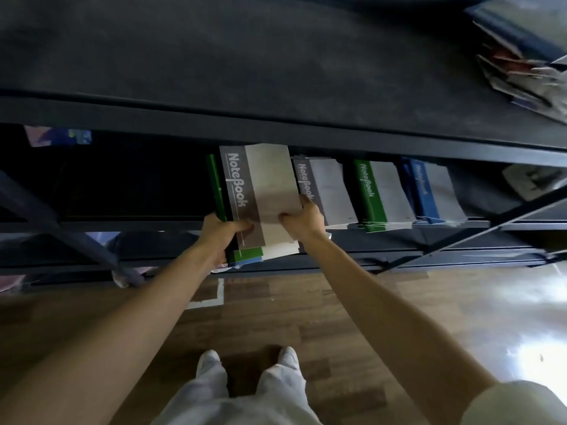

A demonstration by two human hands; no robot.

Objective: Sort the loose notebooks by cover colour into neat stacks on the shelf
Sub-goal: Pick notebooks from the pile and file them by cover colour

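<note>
Holding a grey notebook atop a mixed bundle at the shelf edge, both hands on it.
L hand: fingers curled round the bundle's near-left corner, thumb on the grey cover; a green notebook and a blue edge peek out just below those fingers. R hand: thumb and fingers pinching the grey cover's right side (fingertips hidden underneath). Just right of the R fingers sits the grey stack, can't tell if touching; further right the green stack, then the blue stack, all lying flat w/ covers up.
</note>
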